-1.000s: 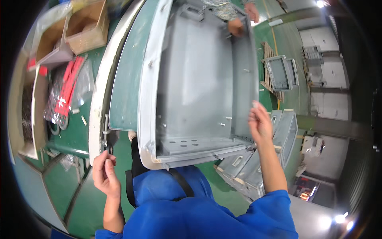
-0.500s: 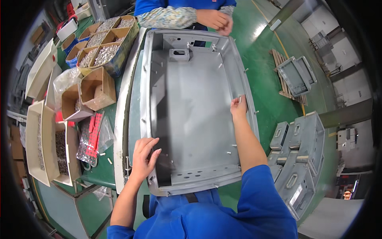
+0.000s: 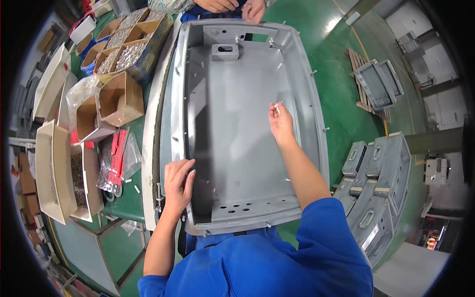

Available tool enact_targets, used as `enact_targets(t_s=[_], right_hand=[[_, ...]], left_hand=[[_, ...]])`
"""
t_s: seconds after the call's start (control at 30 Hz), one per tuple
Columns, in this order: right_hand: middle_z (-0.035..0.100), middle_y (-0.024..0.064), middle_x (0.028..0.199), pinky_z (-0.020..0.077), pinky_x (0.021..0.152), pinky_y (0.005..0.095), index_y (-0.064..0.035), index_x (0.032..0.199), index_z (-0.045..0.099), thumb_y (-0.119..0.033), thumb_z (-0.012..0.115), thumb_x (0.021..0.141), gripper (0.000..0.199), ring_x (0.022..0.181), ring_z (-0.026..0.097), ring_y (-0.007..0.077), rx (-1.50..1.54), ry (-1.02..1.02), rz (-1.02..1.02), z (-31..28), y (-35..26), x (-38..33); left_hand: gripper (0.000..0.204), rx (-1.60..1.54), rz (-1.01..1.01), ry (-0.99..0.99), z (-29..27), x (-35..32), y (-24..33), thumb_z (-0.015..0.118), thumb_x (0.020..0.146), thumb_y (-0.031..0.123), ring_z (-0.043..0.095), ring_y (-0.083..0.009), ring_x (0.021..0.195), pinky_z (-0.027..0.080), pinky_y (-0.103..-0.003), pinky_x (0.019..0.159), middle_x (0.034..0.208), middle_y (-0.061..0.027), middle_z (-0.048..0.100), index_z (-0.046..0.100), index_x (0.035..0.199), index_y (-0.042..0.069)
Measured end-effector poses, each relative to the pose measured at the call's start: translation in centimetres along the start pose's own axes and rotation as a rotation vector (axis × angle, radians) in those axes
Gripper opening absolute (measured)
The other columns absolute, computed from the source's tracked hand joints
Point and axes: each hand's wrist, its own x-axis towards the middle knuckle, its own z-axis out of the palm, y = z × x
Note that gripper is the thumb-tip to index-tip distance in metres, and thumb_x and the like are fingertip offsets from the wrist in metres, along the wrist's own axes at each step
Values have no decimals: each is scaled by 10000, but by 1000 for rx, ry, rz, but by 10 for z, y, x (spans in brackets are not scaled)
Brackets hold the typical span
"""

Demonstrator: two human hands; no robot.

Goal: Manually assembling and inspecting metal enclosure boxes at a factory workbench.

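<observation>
A large grey metal enclosure (image 3: 247, 128) lies open side up in front of me, with small white pegs standing along its rim and inner walls. My left hand (image 3: 179, 179) rests on the near part of its left rim, fingers stretched and thumb apart, holding nothing. Over the enclosure's floor, right of its middle, is my right hand (image 3: 281, 121). A small white plug (image 3: 277, 108) is pinched between its thumb and fingers. A small box-shaped bracket (image 3: 225, 51) is fixed inside at the far left corner, and a rectangular opening (image 3: 258, 37) cuts the far wall.
Cartons of small pale parts (image 3: 130, 55) and long cream bins (image 3: 51, 171) stand on the green bench at left, beside a red strip (image 3: 116, 161). Across the enclosure are a co-worker's hands (image 3: 253, 10). Grey housings are stacked (image 3: 376, 198) at right; another lies on a pallet (image 3: 363, 89).
My right hand has moved from the right inner wall inward and farther away, carrying the white plug. The enclosure sits slightly higher in view. The co-worker's hands have separated and moved left.
</observation>
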Motion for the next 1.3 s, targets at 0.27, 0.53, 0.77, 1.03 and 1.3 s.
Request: enact_targets(t_s=[0.27,0.53,0.77,1.03,1.3], right_hand=[[533,106,836,468,613,224,17,947,498,-29,521,814,143,717,526,151,96,-2,78,-5,-2,-10],[535,123,840,502,683,255,49,938,516,-1,534,791,157,837,543,212,44,-126,261,10,6,-26],[536,145,927,487,755,293,84,1061,470,-7,492,777,298,867,541,248,-49,-393,530,41,30,-70],[554,95,843,445,558,225,15,1023,506,-97,494,836,218,678,529,154,-450,-827,612,128,41,-201],[577,135,898,489,690,300,25,1022,507,-62,488,828,213,785,589,209,-857,-865,711,192,146,-320]], left_hand=[[220,-35,-5,38,1,-2,-5,583,743,6,505,-263,836,404,-333,759,915,-99,577,589,962,16],[202,-60,0,71,4,-1,-5,582,754,26,515,-271,847,407,-336,763,915,-99,583,596,955,25],[215,-96,23,118,2,-10,-13,607,750,70,530,-270,899,403,-362,814,927,-101,588,595,963,54],[219,-377,28,298,-12,-43,-14,573,786,85,535,-269,955,415,-354,841,1015,-115,579,584,1000,42],[196,-400,-409,274,-86,-191,-79,536,827,80,571,-232,896,442,-305,789,960,-115,597,593,1007,25]])
